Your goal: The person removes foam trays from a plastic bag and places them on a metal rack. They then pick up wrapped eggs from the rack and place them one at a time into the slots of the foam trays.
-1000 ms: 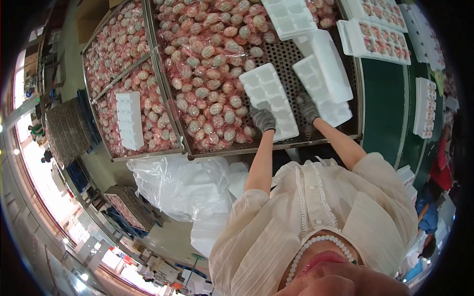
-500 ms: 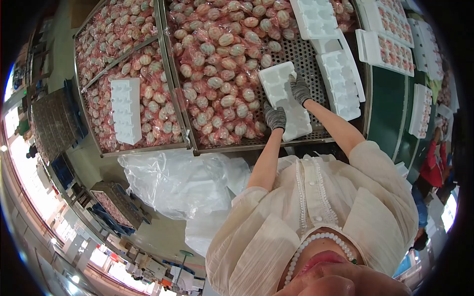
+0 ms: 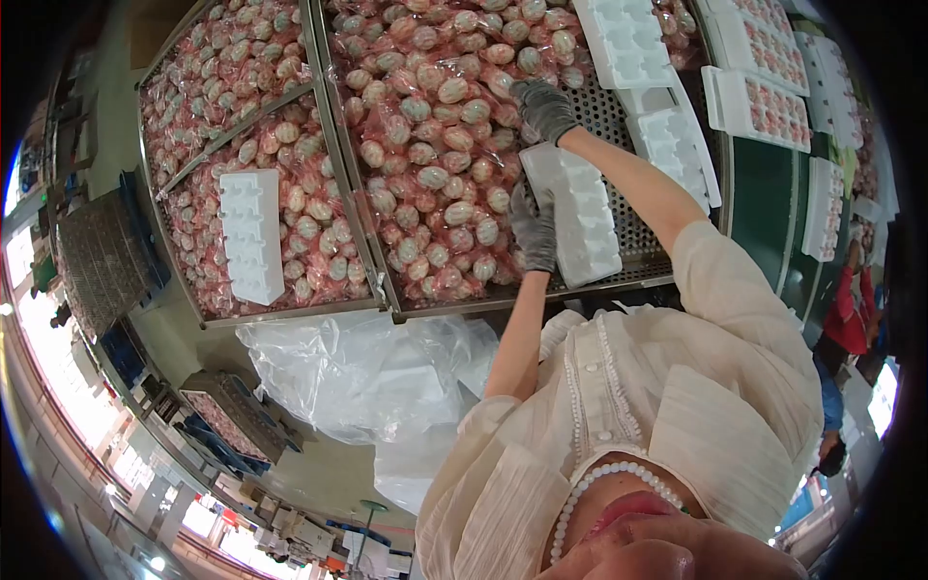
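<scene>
A white foam tray (image 3: 577, 217) with moulded hollows lies on the perforated metal surface, close to the front rail. At its left side, my left hand (image 3: 534, 232) in a grey glove reaches to the edge of the pile, thumb and fingers apart. My right hand (image 3: 546, 111), gloved too, is beyond the tray's far end. Its fingers stretch onto the pile of egg-shaped pieces (image 3: 454, 155) wrapped in clear and red film. Contact between its fingertips and any single piece is hard to make out.
Stacked white foam trays (image 3: 672, 145) stand at the right of the bin. Another white tray (image 3: 251, 237) rests on the wrapped pieces in the left bin. Filled trays (image 3: 773, 116) sit along the green surface (image 3: 762, 203). Plastic sheeting (image 3: 358, 367) hangs below the metal rail (image 3: 464, 307).
Both hands have left the tray's top. My right hand moved up and left to the pile; my left hand shifted slightly left. The tray now lies straighter and a little lower in view.
</scene>
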Tool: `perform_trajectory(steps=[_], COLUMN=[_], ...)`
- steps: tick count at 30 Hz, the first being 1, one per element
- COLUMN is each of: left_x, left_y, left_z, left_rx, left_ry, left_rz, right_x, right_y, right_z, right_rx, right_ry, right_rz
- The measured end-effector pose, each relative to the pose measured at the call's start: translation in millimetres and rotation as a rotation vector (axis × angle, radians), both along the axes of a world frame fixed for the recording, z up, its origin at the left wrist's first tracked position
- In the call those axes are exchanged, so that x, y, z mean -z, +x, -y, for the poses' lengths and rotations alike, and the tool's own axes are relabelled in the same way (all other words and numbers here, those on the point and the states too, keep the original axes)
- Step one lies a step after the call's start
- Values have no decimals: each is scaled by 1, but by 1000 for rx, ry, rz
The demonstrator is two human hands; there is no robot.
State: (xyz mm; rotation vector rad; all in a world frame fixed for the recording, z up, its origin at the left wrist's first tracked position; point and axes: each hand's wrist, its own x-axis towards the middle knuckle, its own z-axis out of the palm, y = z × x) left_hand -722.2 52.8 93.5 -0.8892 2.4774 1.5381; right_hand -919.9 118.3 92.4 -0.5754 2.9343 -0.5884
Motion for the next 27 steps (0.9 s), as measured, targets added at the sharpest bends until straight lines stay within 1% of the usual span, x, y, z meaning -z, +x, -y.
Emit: perform_trajectory(steps=[2, 3, 4, 5, 6, 7, 8, 9, 10, 11, 12, 14, 15, 16, 17, 18, 19, 20, 21, 22, 23, 24, 25, 26, 27], left_x=[0, -9, -22, -28, -5, 15, 21, 8, -6, -17, -21, -25, -19, -13, -9, -1, 19, 20, 20, 22, 44, 47, 50, 51, 18], left_y=[-26, -38, -54, -69, -73, -70, -71, -71, -66, -63, -61, -60, -61, -63, -63, -62, -63, -68, -72, -76, -81, -83, -85, -87, -89], left_z=[17, 23, 25, 22, 21, 17, 14, 13, 12, 10, 8, 4, -2, -10, -16, -20, -22, -28, -35, -41, -44, -48, -51, -52, -53], left_rx=[-207, -208, -275, -340, -374, -384, -388, -373, -355, -339, -326, -55, 11, 22, 112, 198, 369, 371, 283, 195, 139, 138, 144, 150, 180], left_ry=[925, 929, 1061, 1194, 1250, 1145, 1037, 1034, 1088, 1141, 1138, 1057, 969, 970, 807, 640, 195, 195, 243, 291, 440, 440, 315, 190, 136], left_rz=[-269, -270, -314, -357, -284, -226, -169, -165, -62, 48, 63, 117, 191, 189, 135, 85, -153, -155, -143, -128, -49, -45, -68, -93, -59], right_x=[-30, -45, -55, -51, -50, -50, -59, -71, -77, -58, -49, -26, -23, -21, -20, -24, -28, -32, -29, -23, -15, -14, -13, -19, -27], right_y=[25, 45, 59, 74, 88, 100, 105, 107, 111, 117, 116, 106, 108, 107, 107, 107, 106, 104, 104, 104, 104, 102, 95, 92, 90], right_z=[-1, -3, -9, -15, -20, -25, -30, -37, -46, -65, -75, -100, -110, -120, -125, -126, -126, -128, -130, -130, -128, -125, -126, -122, -117], right_rx=[-19, -117, -211, -276, -339, -388, -379, -312, -235, 20, 285, 415, 427, 355, 270, 271, 279, 286, 344, 346, 313, 276, 300, 300, 257], right_ry=[26, 109, 194, 60, -77, -82, -84, -315, -543, -824, -722, -756, -758, -849, -929, -933, -759, -584, -649, -648, -556, -462, -457, -457, -317], right_rz=[-57, -112, -170, -225, -276, -258, -261, -154, -44, 168, 228, 334, 326, 624, 928, 928, 893, 853, 888, 888, 651, 417, 489, 490, 336])
